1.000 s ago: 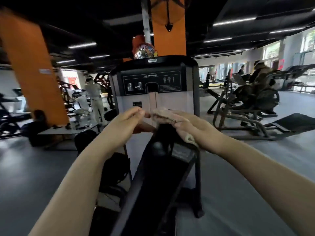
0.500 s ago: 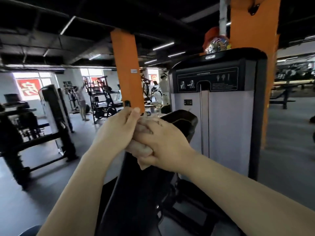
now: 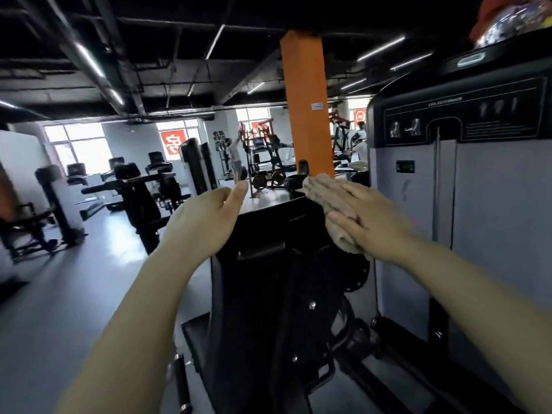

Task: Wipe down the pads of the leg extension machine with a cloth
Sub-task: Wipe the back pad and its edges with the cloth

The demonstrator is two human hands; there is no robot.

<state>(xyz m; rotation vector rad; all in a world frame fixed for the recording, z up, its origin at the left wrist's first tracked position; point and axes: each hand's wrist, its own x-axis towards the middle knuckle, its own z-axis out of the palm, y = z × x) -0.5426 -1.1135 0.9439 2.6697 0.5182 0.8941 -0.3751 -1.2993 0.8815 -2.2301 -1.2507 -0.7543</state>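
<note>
The black back pad (image 3: 274,228) of the leg extension machine stands in front of me, seen from behind. A beige cloth (image 3: 328,201) lies over the pad's upper right edge. My right hand (image 3: 370,216) lies flat on the cloth with straight fingers and presses it against the pad. My left hand (image 3: 206,222) rests with its palm against the pad's upper left side, fingers straight, holding nothing. Below the pad the black frame (image 3: 298,324) and its bolts are in view.
The machine's grey weight-stack housing (image 3: 493,204) stands close on the right. An orange pillar (image 3: 307,115) rises behind the pad. Other gym machines (image 3: 143,192) and racks (image 3: 265,156) fill the left and back. Grey floor (image 3: 74,294) lies to the left.
My hands, joined together at the pad's top before, have parted. The left hand went to the pad's left side, the right hand with the cloth to its right edge. My view swung left.
</note>
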